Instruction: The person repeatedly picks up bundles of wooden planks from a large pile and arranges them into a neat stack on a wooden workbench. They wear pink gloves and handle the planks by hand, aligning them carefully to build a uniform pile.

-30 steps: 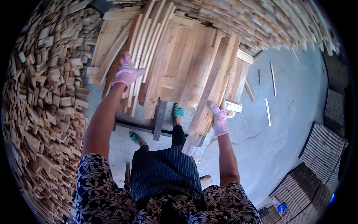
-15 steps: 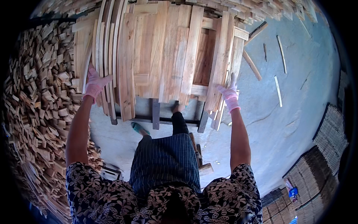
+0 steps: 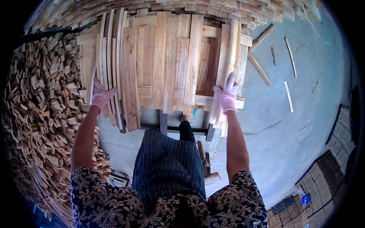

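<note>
A wide layer of pale wooden boards (image 3: 159, 64) lies side by side on a dark metal frame (image 3: 163, 121) in front of me. At its left end, several thin boards stand on edge, and my left hand (image 3: 102, 95), in a pink glove, is closed round their near part with the thumb on the right side. Toward the right end, my right hand (image 3: 227, 97), also in a pink glove, grips a pair of long boards (image 3: 228, 49), thumb to the left and one finger stretched along the wood. Some of its fingers are hidden.
A big heap of short wood offcuts (image 3: 45, 106) rises on the left. More stacked wood (image 3: 171, 7) runs along the back. Loose sticks (image 3: 291, 57) lie on the concrete floor to the right. Ribbed stacks (image 3: 323, 171) stand at the lower right, and wood pieces (image 3: 207, 167) lie by my legs.
My right hand has moved inward from the outer edge onto the long boards, which sit closer together. My left hand stays on the upright boards. My body has shifted nearer the frame.
</note>
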The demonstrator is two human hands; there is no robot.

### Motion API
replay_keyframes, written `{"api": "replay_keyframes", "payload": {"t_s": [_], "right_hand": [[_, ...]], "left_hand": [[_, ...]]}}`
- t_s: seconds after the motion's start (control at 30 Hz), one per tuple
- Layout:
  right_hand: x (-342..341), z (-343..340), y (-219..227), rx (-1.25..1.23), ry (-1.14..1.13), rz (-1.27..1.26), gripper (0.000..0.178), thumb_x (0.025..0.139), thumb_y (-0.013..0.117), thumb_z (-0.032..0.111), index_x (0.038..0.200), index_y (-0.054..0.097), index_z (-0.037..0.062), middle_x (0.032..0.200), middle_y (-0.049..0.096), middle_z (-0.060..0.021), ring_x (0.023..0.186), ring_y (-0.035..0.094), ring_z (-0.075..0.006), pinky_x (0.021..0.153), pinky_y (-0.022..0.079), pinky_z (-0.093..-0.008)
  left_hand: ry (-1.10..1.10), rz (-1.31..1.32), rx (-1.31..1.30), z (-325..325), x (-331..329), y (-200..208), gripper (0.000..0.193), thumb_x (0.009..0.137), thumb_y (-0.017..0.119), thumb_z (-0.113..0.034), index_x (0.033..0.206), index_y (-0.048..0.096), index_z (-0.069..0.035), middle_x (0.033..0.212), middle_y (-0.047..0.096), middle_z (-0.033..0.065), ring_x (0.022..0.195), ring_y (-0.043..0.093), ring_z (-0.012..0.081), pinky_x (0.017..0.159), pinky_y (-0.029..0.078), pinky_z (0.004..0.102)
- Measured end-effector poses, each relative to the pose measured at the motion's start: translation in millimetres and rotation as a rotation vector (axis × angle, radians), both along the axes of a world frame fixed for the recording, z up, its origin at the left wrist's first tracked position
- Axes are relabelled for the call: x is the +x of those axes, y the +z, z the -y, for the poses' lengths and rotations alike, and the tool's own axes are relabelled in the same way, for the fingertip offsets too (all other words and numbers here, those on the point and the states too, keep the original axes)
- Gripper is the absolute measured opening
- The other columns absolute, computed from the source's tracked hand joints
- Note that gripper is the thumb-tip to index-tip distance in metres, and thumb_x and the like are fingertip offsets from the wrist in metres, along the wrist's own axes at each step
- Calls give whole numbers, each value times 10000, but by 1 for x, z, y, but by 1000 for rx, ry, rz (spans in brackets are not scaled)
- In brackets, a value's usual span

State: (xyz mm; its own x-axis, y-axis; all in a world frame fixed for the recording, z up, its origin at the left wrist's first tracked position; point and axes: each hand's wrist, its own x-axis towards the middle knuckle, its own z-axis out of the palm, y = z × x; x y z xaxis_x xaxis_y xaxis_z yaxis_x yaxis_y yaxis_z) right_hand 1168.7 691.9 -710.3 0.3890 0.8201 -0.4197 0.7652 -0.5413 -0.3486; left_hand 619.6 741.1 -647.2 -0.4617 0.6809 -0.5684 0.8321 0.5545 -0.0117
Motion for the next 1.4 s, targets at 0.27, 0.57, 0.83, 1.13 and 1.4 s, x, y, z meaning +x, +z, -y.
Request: {"api": "replay_keyframes", "payload": {"t_s": [0.27, 0.57, 0.83, 1.13, 1.4], "right_hand": [[-19, -6, 5, -114, 19, 234, 937, 850, 732, 296, 1584, 162, 175, 1211, 495, -252, 1085, 562, -443, 908, 490, -529], [-104, 6, -21, -71, 31, 350, 888, 837, 689, 184, 1550, 162, 235, 1186, 444, -243, 1009, 522, -426, 847, 471, -569], [-39, -1, 44, -207, -187, -319, 1112, 781, 759, 120, 1630, 51, 234, 1403, 344, -259, 1320, 443, -439, 1104, 409, -457], [-40, 13, -3, -254, -107, 44, 1041, 806, 758, 321, 1614, 107, 232, 1378, 478, -274, 1314, 436, -454, 1074, 421, -524], [-44, 11, -14, -133, -274, -76, 1054, 806, 759, 293, 1618, 90, 221, 1375, 449, -309, 1215, 543, -493, 1011, 475, -526]], "left_hand": [[-51, 38, 34, -2, 12, 6, 1366, 675, 843, -497, 1574, -49, 14, 1630, 81, 286, 1526, 116, 414, 1254, 164, 420], [-113, 49, 61, 4, 1, -6, 1384, 679, 845, -506, 1569, -95, -16, 1616, 105, 281, 1511, 171, 400, 1227, 239, 401], [-143, 28, 82, 8, -1, 1, 1341, 713, 827, -489, 1562, -69, 38, 1595, 150, 337, 1496, 212, 433, 1226, 242, 410], [-162, 8, 125, 10, -4, -5, 1348, 707, 830, -501, 1570, -65, 20, 1584, 177, 353, 1476, 251, 457, 1217, 262, 424], [-74, 34, 53, 2, -3, -2, 1387, 696, 849, -502, 1576, -99, -2, 1601, 148, 353, 1502, 211, 442, 1223, 253, 412]]}}
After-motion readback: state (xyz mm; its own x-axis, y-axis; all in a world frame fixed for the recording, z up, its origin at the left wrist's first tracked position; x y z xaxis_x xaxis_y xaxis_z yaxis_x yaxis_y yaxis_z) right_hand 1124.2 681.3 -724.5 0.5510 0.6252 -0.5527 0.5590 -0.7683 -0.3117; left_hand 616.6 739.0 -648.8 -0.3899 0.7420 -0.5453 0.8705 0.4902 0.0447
